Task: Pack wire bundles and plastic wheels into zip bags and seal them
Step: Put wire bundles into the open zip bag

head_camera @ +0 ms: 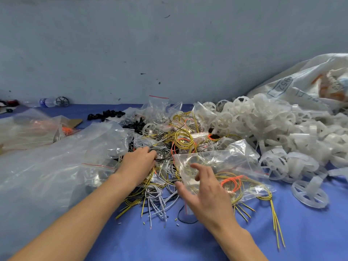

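Left hand (139,161): fingers curled round wire bundles (183,140) in the pile.
Right hand (205,187): fingers spread over a zip bag (235,166).
Progress: early, by judgement; wires and plastic wheels (282,129) mostly loose.

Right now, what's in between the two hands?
In the head view, tangled yellow-striped and grey wires lie between the left hand and the right hand; the corner of a clear zip bag reaches in beside the right hand.

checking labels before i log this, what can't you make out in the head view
Head view:
Left hand: fingertips buried in the tangled yellow, grey and black wire pile; grip unclear.
White woven sack: cut off by the right edge, its print blurred.
Small clear plastic bottle: too far and small to read.
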